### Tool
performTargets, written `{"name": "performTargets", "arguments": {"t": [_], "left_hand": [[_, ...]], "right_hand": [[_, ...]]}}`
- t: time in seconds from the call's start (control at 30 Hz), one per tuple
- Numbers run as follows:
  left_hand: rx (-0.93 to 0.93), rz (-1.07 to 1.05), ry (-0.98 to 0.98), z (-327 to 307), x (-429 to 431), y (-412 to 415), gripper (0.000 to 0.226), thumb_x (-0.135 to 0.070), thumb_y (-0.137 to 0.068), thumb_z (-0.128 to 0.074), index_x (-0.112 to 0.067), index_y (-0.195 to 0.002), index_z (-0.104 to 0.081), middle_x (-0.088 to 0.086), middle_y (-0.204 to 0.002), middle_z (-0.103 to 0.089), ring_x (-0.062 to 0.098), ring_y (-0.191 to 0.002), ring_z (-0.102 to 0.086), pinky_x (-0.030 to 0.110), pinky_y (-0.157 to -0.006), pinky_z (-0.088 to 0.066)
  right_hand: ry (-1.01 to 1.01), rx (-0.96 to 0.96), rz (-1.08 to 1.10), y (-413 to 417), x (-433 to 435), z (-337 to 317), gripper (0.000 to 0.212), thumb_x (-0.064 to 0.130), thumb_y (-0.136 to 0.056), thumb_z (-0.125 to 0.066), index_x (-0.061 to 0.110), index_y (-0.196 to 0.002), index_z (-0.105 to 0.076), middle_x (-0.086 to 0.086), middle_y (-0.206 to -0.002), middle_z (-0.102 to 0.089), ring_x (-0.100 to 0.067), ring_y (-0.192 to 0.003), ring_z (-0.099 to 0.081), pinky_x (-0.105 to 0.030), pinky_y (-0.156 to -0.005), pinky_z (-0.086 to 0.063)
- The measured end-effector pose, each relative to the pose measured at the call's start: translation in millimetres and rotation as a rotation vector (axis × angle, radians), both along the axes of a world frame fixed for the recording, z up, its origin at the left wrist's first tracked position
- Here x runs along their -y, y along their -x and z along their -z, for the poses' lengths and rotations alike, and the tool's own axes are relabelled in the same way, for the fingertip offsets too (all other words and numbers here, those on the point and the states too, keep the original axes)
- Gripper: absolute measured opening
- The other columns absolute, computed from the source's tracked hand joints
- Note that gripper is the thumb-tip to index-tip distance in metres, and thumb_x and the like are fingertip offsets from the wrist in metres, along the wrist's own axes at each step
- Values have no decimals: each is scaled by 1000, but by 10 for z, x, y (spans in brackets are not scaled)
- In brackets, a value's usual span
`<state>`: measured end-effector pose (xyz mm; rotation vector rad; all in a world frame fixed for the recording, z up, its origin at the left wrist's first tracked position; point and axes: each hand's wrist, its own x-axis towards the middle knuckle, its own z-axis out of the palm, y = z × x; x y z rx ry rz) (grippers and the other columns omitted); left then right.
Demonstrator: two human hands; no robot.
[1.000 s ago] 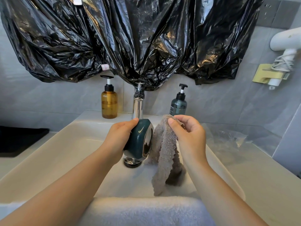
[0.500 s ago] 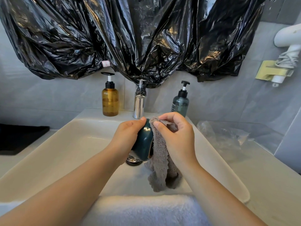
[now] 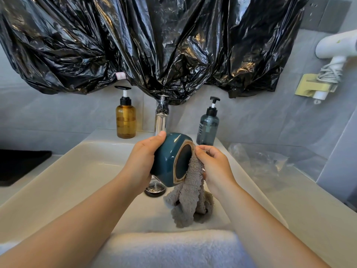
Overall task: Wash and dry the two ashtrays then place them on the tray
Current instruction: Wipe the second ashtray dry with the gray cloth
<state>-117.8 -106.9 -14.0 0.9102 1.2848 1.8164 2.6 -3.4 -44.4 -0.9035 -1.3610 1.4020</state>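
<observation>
A: Where is the ashtray?
B: The blue ashtray (image 3: 168, 161) is up over the sink (image 3: 77, 171), tipped on its side. The left hand (image 3: 142, 161) has its grip wrapped round it, thumb on top.
A: And the other hand?
B: The right hand (image 3: 214, 167) has its grip pinched on a grey cloth (image 3: 190, 196) and presses it on the flat end with the brown ring. The rest hangs down into the sink.
A: How do you dry it well?
B: I think you hold tight, because it may be wet and slippy. Rub all round that end, turn it bit by bit, then do the inside. Stay low over the sink
</observation>
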Motion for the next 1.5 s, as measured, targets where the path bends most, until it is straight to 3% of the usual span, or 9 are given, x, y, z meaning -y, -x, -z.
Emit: {"name": "performTargets", "arguments": {"t": [0.17, 0.3, 0.5, 0.6, 0.77, 0.87, 1.03, 1.23, 1.5], "left_hand": [[108, -43, -62, -53, 30, 3, 22, -35, -95, -54, -20, -83, -64, -3, -70, -71, 21, -76, -64, 36, -81, -50], [166, -91, -62, -71, 38, 44, 19, -35, -95, -55, -21, -84, -63, 0, -77, -70, 22, -84, -64, 39, -86, -51], [82, -119, 3, -18, 2, 46, 21, -39, -96, -52, -23, -87, -61, 4, -86, -67, 24, -86, -62, 34, -72, -50], [36, -114, 49, 0, -19, 20, 23, -41, -95, -52, -22, -90, -63, 7, -92, -69, 25, -88, -64, 34, -74, -51], [-30, -95, 79, 25, -30, -9, 29, -42, -96, -49, -21, -89, -67, 8, -89, -72, 25, -86, -65, 36, -80, -51], [-39, -104, 100, 27, -36, -3, 30, -44, -96, -49, -20, -91, -66, 11, -98, -71, 28, -94, -65, 40, -88, -50], [-36, -128, 81, 37, -46, 7, 30, -45, -97, -47, -22, -87, -64, 6, -92, -70, 24, -89, -64, 38, -84, -51], [23, -183, 89, 17, -35, 36, 29, -45, -97, -46, -23, -85, -61, 9, -96, -67, 28, -97, -63, 45, -92, -53], [196, -246, 5, -34, -17, 110, 28, -40, -99, -45, -19, -86, -58, 10, -88, -67, 27, -85, -65, 47, -87, -54]], "right_hand": [[94, 136, -44, 7, 30, 11, 7, 20, -94, -62, 18, -99, -67, -7, -109, -67, -25, -106, -62, -40, -92, -55], [-153, 310, 91, -79, 86, 3, 4, 20, -89, -69, 21, -87, -66, 0, -100, -66, -20, -101, -61, -39, -93, -53], [-293, -45, 267, -103, 194, -129, 12, 20, -83, -76, 25, -87, -66, 0, -94, -71, -16, -92, -67, -33, -84, -56], [-281, -84, 252, -23, 237, -165, 10, 20, -84, -75, 21, -91, -68, -1, -94, -71, -15, -91, -67, -29, -81, -56], [-380, -132, 296, 165, 347, -226, 8, 16, -84, -75, 19, -86, -68, 5, -84, -70, -1, -75, -64, -8, -63, -48], [-397, -154, 244, 241, 415, -224, 9, 16, -83, -75, 21, -83, -68, 10, -78, -69, 4, -69, -62, -8, -63, -46], [-445, -151, 135, 210, 511, -206, 6, 14, -85, -73, 16, -87, -68, 12, -77, -66, 7, -69, -60, -6, -60, -44], [-537, -29, 11, 203, 586, -139, 8, 15, -87, -71, 15, -91, -65, 7, -90, -69, -7, -85, -64, -13, -69, -49], [-654, 129, -75, 192, 637, -88, 9, 13, -86, -71, 17, -87, -64, 10, -87, -65, -3, -87, -60, -9, -75, -44]]}}
